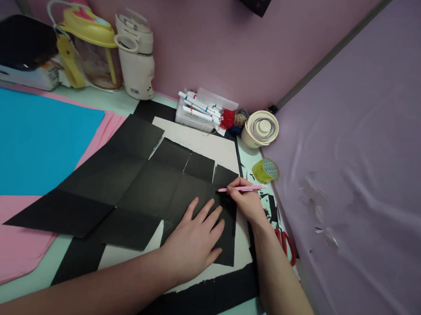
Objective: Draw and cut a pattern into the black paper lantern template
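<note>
A large sheet of black paper (152,187), creased into panels and slit along its far and near edges, spreads across the middle of the table. My left hand (196,241) lies flat on its near right part, fingers spread. In my right hand (246,201) is a slim pink pen (244,188), its tip touching the black paper near the right edge. Under the black sheet lies a white board (211,146), showing at the far side and the right. Red-handled scissors (286,246) are beside my right forearm, which partly hides them.
At the back stand a yellow-lidded jug (96,53), a white bottle (136,62), a box of markers (198,112) and a cream round container (260,129). Yellow tape (265,170) and black scraps (273,208) lie on the right. Blue sheets (35,139) and pink sheets (11,246) cover the left.
</note>
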The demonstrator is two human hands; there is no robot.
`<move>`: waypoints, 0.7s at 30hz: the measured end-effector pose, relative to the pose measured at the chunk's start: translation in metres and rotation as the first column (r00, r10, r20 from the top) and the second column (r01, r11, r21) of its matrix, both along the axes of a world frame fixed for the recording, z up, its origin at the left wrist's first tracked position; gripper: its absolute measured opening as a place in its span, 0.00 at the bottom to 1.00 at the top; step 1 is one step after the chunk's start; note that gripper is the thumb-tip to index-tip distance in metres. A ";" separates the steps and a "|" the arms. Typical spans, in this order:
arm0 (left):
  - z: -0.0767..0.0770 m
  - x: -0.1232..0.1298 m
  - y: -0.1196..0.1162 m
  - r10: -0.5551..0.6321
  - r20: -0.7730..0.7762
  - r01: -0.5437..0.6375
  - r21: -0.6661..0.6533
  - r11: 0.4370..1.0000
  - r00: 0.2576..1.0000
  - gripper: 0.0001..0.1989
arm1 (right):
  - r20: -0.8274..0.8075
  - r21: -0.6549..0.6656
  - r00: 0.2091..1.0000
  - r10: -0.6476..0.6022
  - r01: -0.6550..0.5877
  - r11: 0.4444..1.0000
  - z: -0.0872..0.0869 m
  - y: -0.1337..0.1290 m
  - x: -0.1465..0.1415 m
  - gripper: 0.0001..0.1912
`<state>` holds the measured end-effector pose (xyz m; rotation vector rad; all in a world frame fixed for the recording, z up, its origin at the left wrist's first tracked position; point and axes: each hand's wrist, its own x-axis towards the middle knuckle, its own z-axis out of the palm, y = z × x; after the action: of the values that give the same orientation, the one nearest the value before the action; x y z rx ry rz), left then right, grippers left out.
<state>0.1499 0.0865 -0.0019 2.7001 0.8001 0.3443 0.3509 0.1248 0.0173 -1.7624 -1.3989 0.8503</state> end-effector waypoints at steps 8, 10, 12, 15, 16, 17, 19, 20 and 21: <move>-0.001 0.000 0.000 0.001 0.006 -0.001 0.004 1.000 1.000 0.25 | 0.011 0.003 1.000 -0.005 0.005 1.000 0.000 0.001 0.001 0.07; -0.001 0.000 0.000 0.000 0.003 0.000 0.002 1.000 1.000 0.25 | 0.008 0.004 1.000 -0.008 0.008 1.000 0.000 0.001 0.001 0.06; 0.000 0.000 0.000 -0.001 -0.001 0.001 0.000 1.000 1.000 0.25 | -0.003 0.010 1.000 -0.009 0.009 1.000 -0.001 0.001 0.002 0.06; 0.000 0.000 0.000 -0.004 -0.003 0.004 0.005 1.000 1.000 0.25 | -0.029 0.020 1.000 -0.001 0.002 1.000 -0.001 0.000 0.003 0.07; 0.000 0.000 0.000 -0.003 -0.001 0.003 0.005 1.000 1.000 0.25 | -0.034 0.020 0.999 0.000 0.001 1.000 -0.001 0.000 0.003 0.07; 0.000 0.000 0.000 -0.002 0.000 0.002 0.005 1.000 1.000 0.25 | -0.035 0.018 0.999 0.000 0.001 1.000 -0.001 0.000 0.003 0.07; 0.000 0.000 0.000 0.000 0.003 0.000 0.002 1.000 1.000 0.25 | -0.031 0.014 1.000 -0.001 0.002 1.000 -0.001 0.000 0.003 0.06; 0.000 0.000 0.000 0.000 0.003 0.000 0.001 1.000 1.000 0.25 | -0.029 0.014 1.000 0.000 0.000 1.000 -0.001 0.000 0.002 0.06; 0.000 0.000 0.000 -0.002 0.003 0.002 0.002 1.000 1.000 0.25 | -0.028 0.016 1.000 0.003 -0.003 1.000 -0.001 0.000 0.002 0.06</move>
<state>0.1499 0.0862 -0.0020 2.7014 0.7968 0.3484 0.3530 0.1244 0.0166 -1.7305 -1.3870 0.8604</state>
